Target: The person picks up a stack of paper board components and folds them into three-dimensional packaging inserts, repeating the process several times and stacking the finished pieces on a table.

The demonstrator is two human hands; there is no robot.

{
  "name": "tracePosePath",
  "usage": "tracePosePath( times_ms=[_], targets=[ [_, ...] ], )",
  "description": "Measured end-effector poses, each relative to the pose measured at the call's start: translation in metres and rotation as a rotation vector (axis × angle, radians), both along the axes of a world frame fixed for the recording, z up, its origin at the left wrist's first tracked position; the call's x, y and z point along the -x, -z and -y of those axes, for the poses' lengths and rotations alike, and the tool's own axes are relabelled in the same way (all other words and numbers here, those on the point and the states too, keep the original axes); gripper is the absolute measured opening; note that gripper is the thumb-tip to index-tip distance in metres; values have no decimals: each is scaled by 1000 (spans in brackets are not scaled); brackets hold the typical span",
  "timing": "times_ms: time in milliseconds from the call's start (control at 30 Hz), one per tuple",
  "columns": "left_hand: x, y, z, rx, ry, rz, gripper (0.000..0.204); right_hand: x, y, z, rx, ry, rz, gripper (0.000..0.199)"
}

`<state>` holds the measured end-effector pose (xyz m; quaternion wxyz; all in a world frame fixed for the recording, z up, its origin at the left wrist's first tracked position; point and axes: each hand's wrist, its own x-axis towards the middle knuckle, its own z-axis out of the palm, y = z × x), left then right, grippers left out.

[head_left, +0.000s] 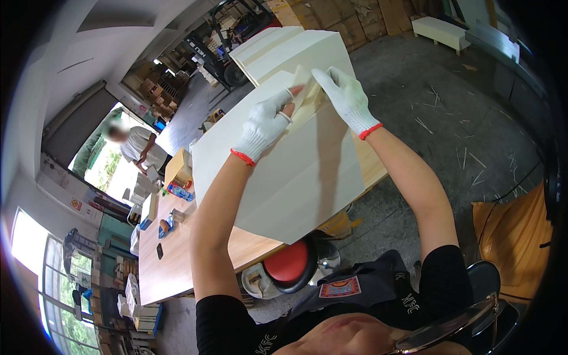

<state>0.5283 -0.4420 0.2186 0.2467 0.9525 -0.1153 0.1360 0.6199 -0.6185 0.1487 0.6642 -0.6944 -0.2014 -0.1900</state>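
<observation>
White knit gloves with red cuffs cover both my hands; bare fingertips show on the left one. My left hand (264,123) has its thumb and finger on a narrow pale paper piece (301,80) that rises at the stack's far side. My right hand (345,99) is bent round the same piece from the right, its fingertips partly hidden. Below both hands lies a stack of large white paper sheets (284,195) on the table. Yellowish folded edges (309,107) show between the hands. Another large white stack (316,53) lies just beyond.
The wooden table (171,269) carries a phone (159,251), a blue-labelled bottle (180,192) and a small cup (177,215). A red stool (290,263) stands at its near edge. A person (142,148) works at the far left. A forklift (222,59) stands behind; scraps litter the floor (414,77).
</observation>
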Motion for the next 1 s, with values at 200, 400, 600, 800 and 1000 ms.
tracePosePath(
  times_ms=[200,400,600,800,1000],
  targets=[
    [-2,-2,0,-78,-37,-18,30,-3,1,1,17,21,-10,50],
    [-5,3,-6,-152,-44,23,41,2,-1,-1,-26,1,-14,49],
    [-9,6,-7,-127,-3,53,40,-4,3,1,-21,-1,7,49],
    [-2,3,0,24,-26,-40,34,-1,3,-1,-52,-19,-23,51],
    [-5,8,-6,-28,20,103,33,3,-7,13,256,48,52,49]
  ],
)
